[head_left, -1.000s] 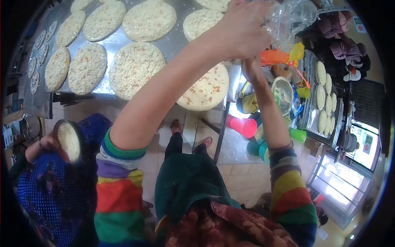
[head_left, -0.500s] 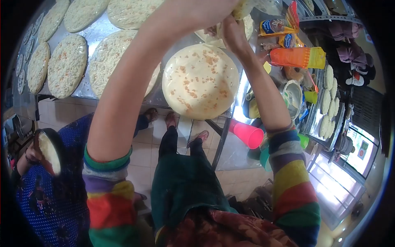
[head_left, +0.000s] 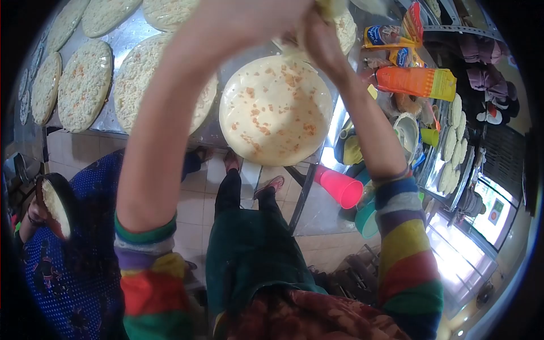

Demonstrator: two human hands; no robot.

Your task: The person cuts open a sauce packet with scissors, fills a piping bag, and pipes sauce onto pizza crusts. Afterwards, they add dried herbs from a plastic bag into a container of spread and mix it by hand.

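A round dough base (head_left: 276, 110) with scattered brown bits lies at the table's front edge. Over its far side, at the top of the view, both hands meet. My right hand (head_left: 318, 37) is closed round a pale plastic bag (head_left: 331, 8), part of which runs out of the frame. Blurred and cut by the top edge, my left hand (head_left: 255, 20) is against the bag, its fingers hidden. Crumb-covered rounds, such as one (head_left: 85, 86) in clear wrap, lie to the left.
A pink cup (head_left: 340, 187), an orange-yellow packet (head_left: 416, 81) and a metal bowl (head_left: 405, 135) are at the right. A tray of pale rounds (head_left: 452, 150) stands farther right. At lower left, another person's hand (head_left: 37, 212) holds a bowl (head_left: 56, 207).
Both hands and the bag have moved up and left, uncovering the dough round with brown bits. The view has shifted, and the other person's bowl appears farther left.
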